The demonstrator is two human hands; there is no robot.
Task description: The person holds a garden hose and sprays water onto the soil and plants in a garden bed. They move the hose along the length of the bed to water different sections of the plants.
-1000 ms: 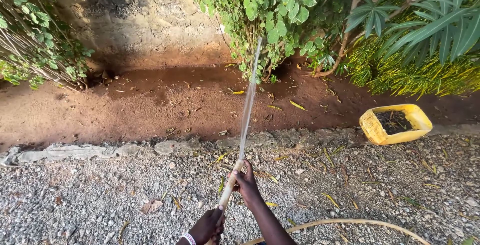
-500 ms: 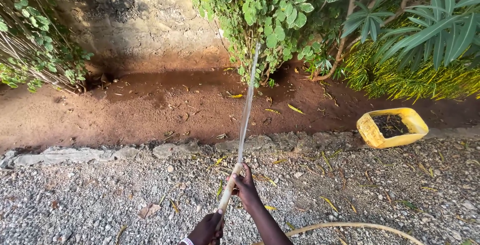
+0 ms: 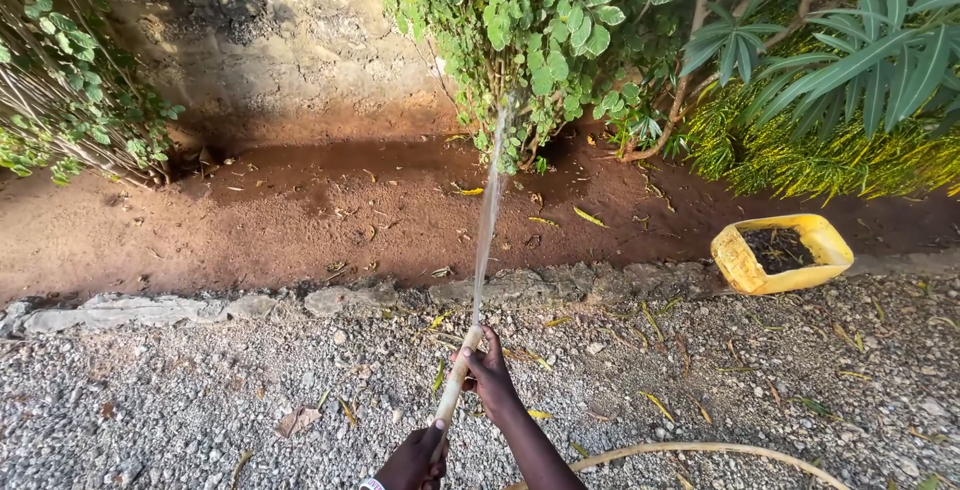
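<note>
Since a second ago: water jet point(image 3: 487, 220) breaks into spray at its far end on the bush point(image 3: 520, 40); earlier it ran glassy. Hands barely shifted. Right hand point(image 3: 490, 370) closed round the hose point(image 3: 452, 390) at its nozzle; left hand point(image 3: 415, 460) grips it just behind. Gravel point(image 3: 200, 400) underfoot; wet red soil bed point(image 3: 300, 210) ahead, past a stone kerb. Yellow tub point(image 3: 740, 265) well right.

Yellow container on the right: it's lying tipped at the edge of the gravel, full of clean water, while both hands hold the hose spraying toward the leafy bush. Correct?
Not quite. The head view shows the yellow container holds dark soil or debris, not clean water. The rest stands: it lies tipped at the gravel's edge, and the left hand and right hand hold the hose, spraying toward the leafy bush.
</note>
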